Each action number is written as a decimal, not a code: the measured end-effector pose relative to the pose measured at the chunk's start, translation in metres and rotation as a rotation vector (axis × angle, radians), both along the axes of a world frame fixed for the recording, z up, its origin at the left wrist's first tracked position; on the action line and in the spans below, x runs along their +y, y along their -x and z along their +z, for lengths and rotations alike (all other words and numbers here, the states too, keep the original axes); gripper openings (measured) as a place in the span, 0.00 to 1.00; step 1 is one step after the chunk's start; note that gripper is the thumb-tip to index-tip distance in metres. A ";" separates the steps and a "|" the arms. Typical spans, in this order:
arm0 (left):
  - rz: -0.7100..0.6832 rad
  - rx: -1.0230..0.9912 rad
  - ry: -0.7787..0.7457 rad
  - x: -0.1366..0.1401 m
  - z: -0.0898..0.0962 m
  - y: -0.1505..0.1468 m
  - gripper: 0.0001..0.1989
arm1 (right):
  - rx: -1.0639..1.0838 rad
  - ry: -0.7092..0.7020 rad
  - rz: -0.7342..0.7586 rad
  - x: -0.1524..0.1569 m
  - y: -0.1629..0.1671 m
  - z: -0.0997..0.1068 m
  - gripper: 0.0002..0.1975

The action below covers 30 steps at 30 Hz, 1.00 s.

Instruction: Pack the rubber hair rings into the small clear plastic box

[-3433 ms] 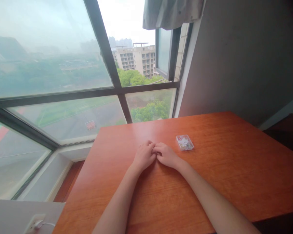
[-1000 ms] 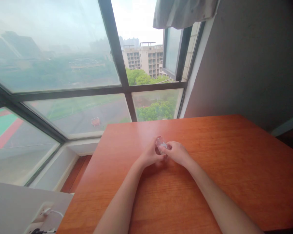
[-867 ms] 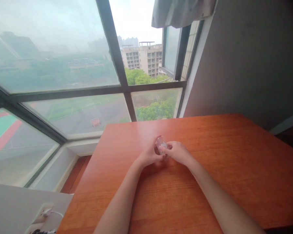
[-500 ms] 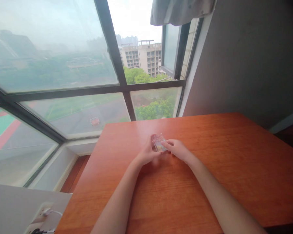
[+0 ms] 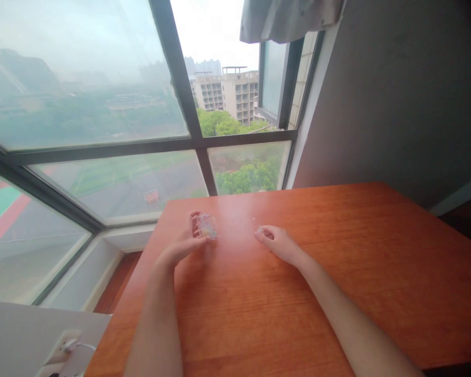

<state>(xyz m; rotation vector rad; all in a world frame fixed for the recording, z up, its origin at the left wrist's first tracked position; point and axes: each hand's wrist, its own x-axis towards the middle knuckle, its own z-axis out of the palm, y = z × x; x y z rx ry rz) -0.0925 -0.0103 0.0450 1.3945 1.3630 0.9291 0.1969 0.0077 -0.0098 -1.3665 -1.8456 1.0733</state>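
My left hand [image 5: 187, 242] is closed around a small clear plastic box [image 5: 206, 228], its thumb at the near edge and the fingers behind. Something pale and yellowish shows through the box, too small to name. To the right, my right hand [image 5: 277, 241] is pinched just above the table, apart from the box. A tiny clear or whitish piece [image 5: 260, 229] shows at its fingertips; its kind cannot be made out. A small pale speck [image 5: 254, 219] appears just beyond these fingers.
Both hands are over a reddish-brown wooden table [image 5: 239, 314]. Large windows [image 5: 118, 183] with dark frames stand beyond its far and left edges. A grey wall [image 5: 380, 104] rises at the right. At the lower left, a white plug [image 5: 69, 345] sits in a wall socket.
My left hand has moved left with the clear box, away from my right hand. The right hand has let go of the box and stays near its former place, fingers pinched.
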 end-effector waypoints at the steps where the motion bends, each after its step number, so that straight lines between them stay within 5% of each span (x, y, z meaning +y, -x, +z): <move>1: 0.023 0.051 0.033 -0.003 0.004 0.008 0.39 | -0.023 -0.033 0.003 0.000 0.000 0.001 0.23; 9: -0.076 0.249 0.073 -0.011 0.014 0.018 0.37 | -0.069 -0.096 0.016 0.000 0.001 0.004 0.22; 18: -0.114 0.580 -0.074 -0.005 0.006 0.003 0.38 | -0.125 -0.119 0.017 -0.001 0.001 0.005 0.22; 26: 0.195 0.642 -0.282 -0.001 0.011 0.003 0.34 | -0.125 -0.114 0.019 -0.002 0.002 0.007 0.22; 30: 0.237 0.575 -0.275 0.001 0.012 -0.003 0.36 | -0.103 -0.086 0.016 -0.003 0.002 0.010 0.22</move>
